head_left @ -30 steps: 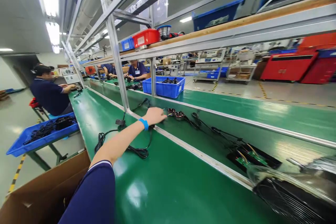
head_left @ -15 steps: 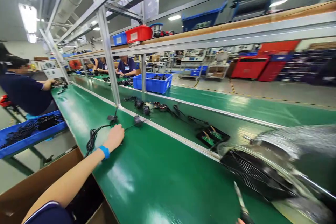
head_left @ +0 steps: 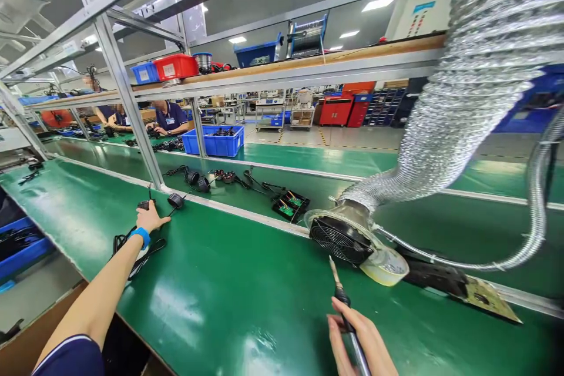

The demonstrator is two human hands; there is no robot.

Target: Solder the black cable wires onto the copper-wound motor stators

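My left hand [head_left: 152,218] reaches across the green bench, its thumb spread away from the fingers. Its fingertips are at a small black part [head_left: 144,204], partly hidden by the hand. A second round black part [head_left: 176,200] sits just right of it. Black cable [head_left: 152,254] lies in loops under and beside my left wrist. In my right hand [head_left: 359,335] is a soldering iron [head_left: 348,320], held like a pen, its tip pointing up and away over the bench. The tip is apart from the black fan grille [head_left: 337,239] beyond it.
A silver flexible duct [head_left: 440,129] rises from the fan on the right. Black housings with green circuit boards [head_left: 291,205] lie behind the metal rail. A blue bin [head_left: 214,142] stands farther back. A metal post [head_left: 127,100] rises near my left hand. Co-workers sit at the far left.
The view has swung right, showing the whole fan and duct. My left hand has moved onto the small black part and its thumb has spread. My right hand with the soldering iron has come into view.
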